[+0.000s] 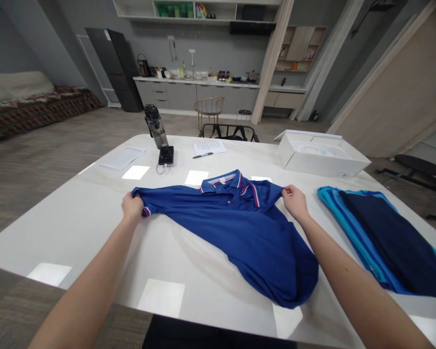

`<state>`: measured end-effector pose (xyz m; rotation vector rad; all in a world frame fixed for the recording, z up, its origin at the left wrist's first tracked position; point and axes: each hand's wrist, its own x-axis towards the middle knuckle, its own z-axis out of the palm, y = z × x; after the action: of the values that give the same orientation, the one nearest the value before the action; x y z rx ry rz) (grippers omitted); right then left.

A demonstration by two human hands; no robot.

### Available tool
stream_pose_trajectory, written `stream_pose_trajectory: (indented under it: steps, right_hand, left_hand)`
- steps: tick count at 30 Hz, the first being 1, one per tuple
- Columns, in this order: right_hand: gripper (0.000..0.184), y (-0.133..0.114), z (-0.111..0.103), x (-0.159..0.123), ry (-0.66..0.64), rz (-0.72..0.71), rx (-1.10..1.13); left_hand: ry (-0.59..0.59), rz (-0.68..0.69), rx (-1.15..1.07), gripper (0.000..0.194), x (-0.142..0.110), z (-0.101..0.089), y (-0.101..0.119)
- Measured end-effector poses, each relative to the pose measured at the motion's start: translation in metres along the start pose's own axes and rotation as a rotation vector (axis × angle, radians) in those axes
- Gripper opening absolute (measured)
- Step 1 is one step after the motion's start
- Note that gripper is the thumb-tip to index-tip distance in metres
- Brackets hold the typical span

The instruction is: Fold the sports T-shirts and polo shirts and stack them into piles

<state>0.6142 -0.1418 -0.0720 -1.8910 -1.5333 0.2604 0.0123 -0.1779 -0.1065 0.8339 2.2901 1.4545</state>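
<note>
A blue polo shirt (236,223) with red and white trim on its collar and cuffs lies spread across the white table, its collar at the far side and its lower part swung toward the near right. My left hand (132,206) is closed on the end of one sleeve, the striped cuff showing beside the fingers. Fingers of my right hand (294,199) pinch the shirt's cloth at the opposite upper corner. Between the two hands the upper edge is stretched out. The lower body is loosely bunched.
Folded blue and navy clothes (388,237) are stacked at the right, with an open white box (323,157) behind them. Beyond the shirt are a water bottle (155,127), a phone (166,155) with a cable, a pen (202,155) and paper sheets (121,158). Chairs stand past the white table (76,218).
</note>
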Motion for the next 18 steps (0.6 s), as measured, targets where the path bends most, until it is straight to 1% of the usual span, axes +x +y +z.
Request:
stream_pose_trajectory:
  steps: [1,3,5,6,7,8,10,11,12,13,14,16,17,18]
  right_hand:
    - [0.026,0.014,-0.006,0.004,0.023,0.072,-0.006]
    - [0.025,0.040,-0.015,0.011,0.000,0.224,-0.001]
    - [0.023,0.060,-0.023,0.015,-0.069,0.321,-0.034]
    - [0.023,0.066,-0.025,0.015,-0.085,0.331,-0.069]
    - [0.025,0.068,-0.027,0.014,-0.077,0.311,-0.112]
    - [0.030,0.066,-0.029,0.012,-0.043,0.264,-0.153]
    - [0.040,0.052,-0.028,0.006,0.077,0.111,-0.202]
    - [0.041,0.040,-0.025,0.002,0.125,0.020,-0.208]
    - [0.040,0.026,-0.022,0.000,0.144,-0.072,-0.202]
    - [0.037,0.011,-0.016,-0.002,0.120,-0.159,-0.184]
    - [0.034,-0.005,-0.008,-0.002,0.075,-0.236,-0.175]
    - [0.034,-0.033,0.010,0.001,-0.054,-0.348,-0.191]
    - [0.036,-0.045,0.021,0.005,-0.123,-0.359,-0.214]
    - [0.039,-0.054,0.032,0.011,-0.185,-0.330,-0.235]
  left_hand:
    - [0.034,0.019,0.101,0.018,0.005,-0.003,-0.002]
    - [0.056,0.037,0.257,0.021,0.014,-0.008,-0.002]
    - [-0.004,0.052,0.361,0.024,0.017,-0.013,0.004]
    - [-0.026,0.076,0.410,0.027,0.014,-0.014,0.010]
    - [-0.026,0.127,0.458,0.032,0.008,-0.015,0.018]
    - [-0.003,0.205,0.500,0.038,0.000,-0.014,0.026]
    - [0.072,0.456,0.564,0.048,-0.023,-0.007,0.045]
    - [0.058,0.575,0.577,0.051,-0.036,-0.001,0.055]
    - [-0.030,0.682,0.581,0.050,-0.049,0.008,0.064]
    - [-0.178,0.769,0.583,0.047,-0.060,0.020,0.072]
    - [-0.320,0.820,0.571,0.043,-0.070,0.035,0.080]
    - [-0.524,0.824,0.522,0.045,-0.083,0.068,0.092]
    - [-0.610,0.811,0.508,0.050,-0.085,0.086,0.097]
    - [-0.676,0.792,0.508,0.055,-0.084,0.103,0.102]
